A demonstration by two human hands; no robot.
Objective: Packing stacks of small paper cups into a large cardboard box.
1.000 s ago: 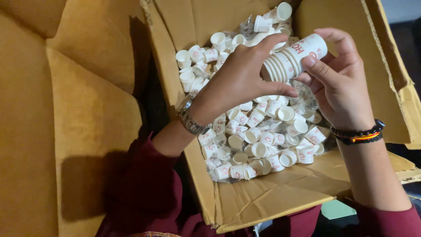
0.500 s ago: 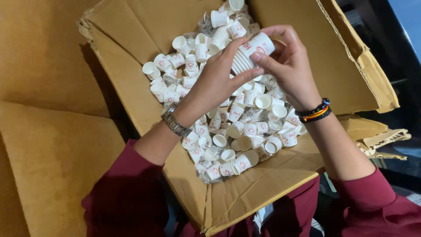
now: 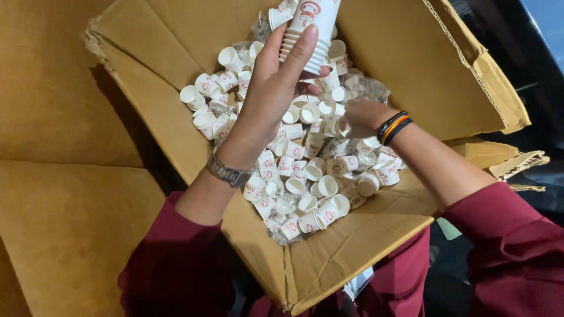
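We note the left hand wrapped around a nested stack of small white paper cups above the open brown cardboard box, while the right hand, blurred, reaches among the loose white cups inside, its grip state indeterminate.

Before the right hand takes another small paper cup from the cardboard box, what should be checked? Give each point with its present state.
1. Left hand grips the nested stack of small white paper cups firmly: ok.
2. Stack fully visible: not ok, its top leaves the picture.
3. Right hand is down among the loose white paper cups: ok.
4. Right hand already holds a cup: cannot tell, its fingers are blurred.
5. Brown cardboard box stands open, flaps folded out: ok.
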